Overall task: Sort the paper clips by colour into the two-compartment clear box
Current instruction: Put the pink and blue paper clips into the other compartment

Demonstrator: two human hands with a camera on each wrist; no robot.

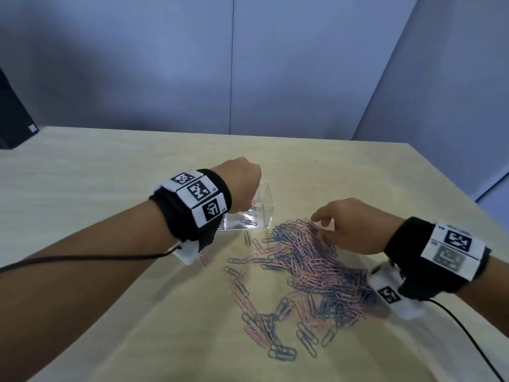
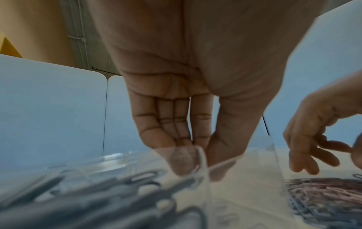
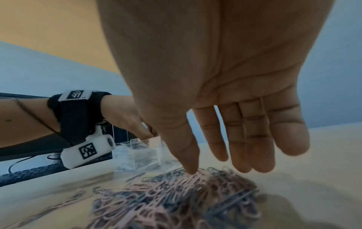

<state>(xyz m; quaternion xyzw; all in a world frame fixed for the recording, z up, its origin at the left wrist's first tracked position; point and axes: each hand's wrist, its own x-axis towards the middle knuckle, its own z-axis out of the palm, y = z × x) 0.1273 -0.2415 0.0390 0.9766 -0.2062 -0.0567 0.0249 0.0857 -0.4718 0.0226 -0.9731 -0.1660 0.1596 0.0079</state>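
Note:
A heap of pink and grey-blue paper clips lies spread over the middle of the table, also seen in the right wrist view. Behind it stands the clear box. My left hand hangs over the box with fingers pointing down into it. Its fingertips show blurred through the clear wall, near the thumb, with no clip visible between them. Grey-blue clips fill the compartment nearest that camera. My right hand hovers flat over the heap's far edge, fingers straight, the thumb tip touching pink clips.
A single pink clip lies under my left wrist. Cables trail from both wrist cameras. A keyboard sits to the left, a black object at the far left corner. Blue partitions close the back and right; the table edge runs right.

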